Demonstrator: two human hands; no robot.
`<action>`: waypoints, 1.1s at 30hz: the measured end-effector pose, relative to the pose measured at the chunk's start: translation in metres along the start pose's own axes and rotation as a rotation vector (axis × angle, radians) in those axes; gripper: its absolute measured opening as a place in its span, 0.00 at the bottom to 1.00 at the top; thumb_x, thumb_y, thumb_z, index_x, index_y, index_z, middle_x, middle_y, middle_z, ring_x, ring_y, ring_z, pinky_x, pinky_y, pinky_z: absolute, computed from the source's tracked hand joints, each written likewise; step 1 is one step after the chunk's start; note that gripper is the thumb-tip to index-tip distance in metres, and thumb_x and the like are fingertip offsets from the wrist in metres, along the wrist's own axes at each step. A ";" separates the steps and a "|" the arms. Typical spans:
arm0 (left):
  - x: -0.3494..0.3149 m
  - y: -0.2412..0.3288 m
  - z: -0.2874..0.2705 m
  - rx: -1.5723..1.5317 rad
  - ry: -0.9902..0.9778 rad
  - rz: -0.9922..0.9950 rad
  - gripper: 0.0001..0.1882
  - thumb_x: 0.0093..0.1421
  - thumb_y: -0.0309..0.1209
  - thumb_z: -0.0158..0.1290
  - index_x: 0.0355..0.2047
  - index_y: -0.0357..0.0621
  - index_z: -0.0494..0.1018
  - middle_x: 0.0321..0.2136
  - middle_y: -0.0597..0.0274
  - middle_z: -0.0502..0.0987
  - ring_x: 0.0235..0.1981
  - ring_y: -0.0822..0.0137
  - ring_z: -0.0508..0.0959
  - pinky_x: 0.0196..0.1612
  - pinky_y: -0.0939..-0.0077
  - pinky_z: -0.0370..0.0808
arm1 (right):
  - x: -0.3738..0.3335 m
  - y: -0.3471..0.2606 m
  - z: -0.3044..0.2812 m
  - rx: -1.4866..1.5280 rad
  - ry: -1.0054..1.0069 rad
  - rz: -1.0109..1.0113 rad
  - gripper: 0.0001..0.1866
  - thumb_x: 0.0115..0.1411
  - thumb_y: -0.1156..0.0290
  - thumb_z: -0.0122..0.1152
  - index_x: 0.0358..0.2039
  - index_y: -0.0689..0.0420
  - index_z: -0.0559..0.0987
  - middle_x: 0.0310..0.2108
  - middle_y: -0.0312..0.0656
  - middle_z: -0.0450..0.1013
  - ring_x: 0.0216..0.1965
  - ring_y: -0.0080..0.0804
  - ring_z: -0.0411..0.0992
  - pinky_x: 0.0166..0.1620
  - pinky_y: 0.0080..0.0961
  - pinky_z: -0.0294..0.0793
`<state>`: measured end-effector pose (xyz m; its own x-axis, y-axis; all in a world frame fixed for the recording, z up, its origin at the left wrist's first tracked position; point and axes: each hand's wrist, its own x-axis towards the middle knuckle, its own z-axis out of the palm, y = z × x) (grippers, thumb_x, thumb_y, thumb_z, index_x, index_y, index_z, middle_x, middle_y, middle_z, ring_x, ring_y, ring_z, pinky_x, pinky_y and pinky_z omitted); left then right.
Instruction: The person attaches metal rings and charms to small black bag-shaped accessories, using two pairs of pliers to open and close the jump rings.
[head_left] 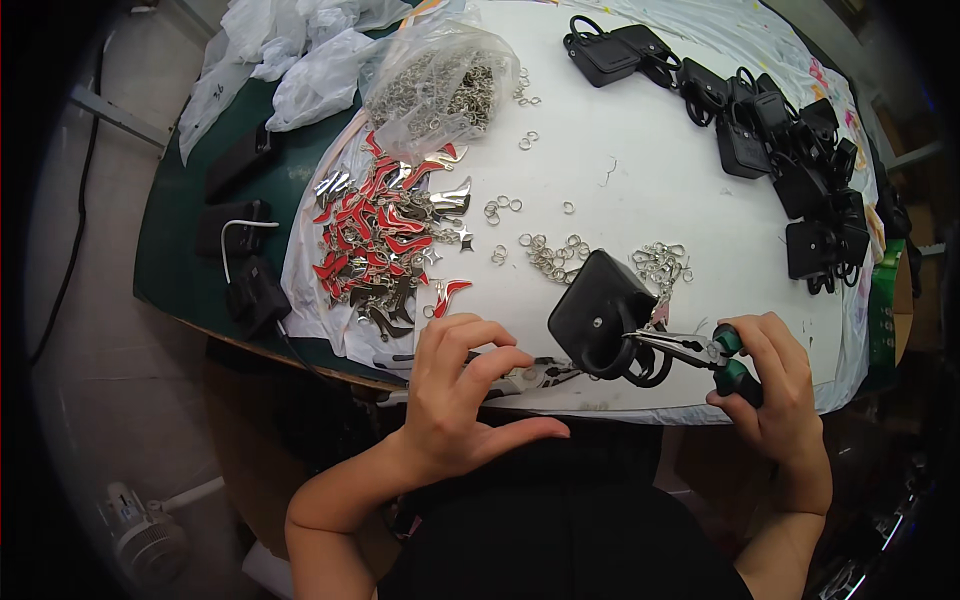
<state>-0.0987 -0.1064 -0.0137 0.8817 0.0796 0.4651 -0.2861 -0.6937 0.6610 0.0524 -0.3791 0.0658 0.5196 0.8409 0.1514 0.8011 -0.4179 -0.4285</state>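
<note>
My right hand (775, 385) grips needle-nose pliers (690, 348) with green and black handles. Their jaw tips reach the looped handle (605, 352) of a small black bag (590, 300), near a small pinkish charm. Whether the jaws pinch anything is too small to tell. The bag rests tilted near the table's front edge. To its left, my left hand (455, 390) holds nothing, fingers curved and thumb stretched apart. Between that hand and the bag lies a second pair of pliers (540, 373), partly hidden by my fingers. Loose metal rings (550, 255) and small clasps (662, 265) lie just behind the bag.
Red and silver boot-shaped charms (385, 230) form a pile at left. Behind them sits a clear plastic bag (440, 90) of metal rings. Several small black bags (740, 140) line the right side. Black devices (255, 295) with a white cable lie on the green tabletop (165, 235).
</note>
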 end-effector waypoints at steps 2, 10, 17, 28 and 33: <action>0.019 0.013 0.006 -0.117 0.047 0.027 0.33 0.37 0.40 0.77 0.41 0.43 0.73 0.39 0.57 0.73 0.42 0.57 0.73 0.45 0.63 0.71 | 0.000 -0.001 0.005 0.065 -0.018 0.004 0.33 0.44 0.66 0.75 0.50 0.66 0.74 0.40 0.51 0.73 0.37 0.49 0.72 0.41 0.36 0.73; 0.042 0.002 0.015 -0.465 0.003 -0.284 0.10 0.55 0.18 0.63 0.38 0.32 0.78 0.38 0.52 0.81 0.39 0.67 0.81 0.44 0.77 0.77 | -0.014 0.067 0.024 0.122 0.119 0.391 0.28 0.57 0.71 0.65 0.57 0.65 0.70 0.47 0.51 0.70 0.50 0.50 0.69 0.56 0.35 0.66; 0.039 -0.009 0.012 -0.745 -0.039 -0.461 0.08 0.61 0.16 0.56 0.42 0.31 0.76 0.45 0.53 0.78 0.46 0.68 0.78 0.52 0.73 0.75 | 0.030 0.039 0.048 -0.152 0.208 0.033 0.30 0.52 0.64 0.74 0.56 0.55 0.75 0.56 0.44 0.70 0.57 0.40 0.67 0.63 0.49 0.58; 0.036 -0.022 0.007 -0.928 -0.068 -0.517 0.06 0.63 0.19 0.54 0.41 0.32 0.76 0.45 0.54 0.77 0.47 0.69 0.77 0.53 0.74 0.74 | 0.080 -0.002 0.093 0.532 0.112 -0.027 0.09 0.50 0.72 0.70 0.33 0.55 0.82 0.31 0.37 0.78 0.36 0.36 0.74 0.43 0.32 0.69; 0.032 -0.024 0.003 -0.970 -0.114 -0.537 0.06 0.63 0.18 0.54 0.40 0.32 0.76 0.43 0.53 0.78 0.47 0.69 0.77 0.53 0.73 0.73 | 0.083 0.005 0.089 0.741 -0.088 0.003 0.09 0.55 0.73 0.67 0.37 0.58 0.83 0.35 0.40 0.80 0.39 0.33 0.75 0.46 0.28 0.71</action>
<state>-0.0628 -0.0888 -0.0167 0.9940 0.1006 -0.0432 0.0147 0.2681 0.9633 0.0734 -0.2807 -0.0032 0.4707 0.8776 0.0908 0.3734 -0.1049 -0.9217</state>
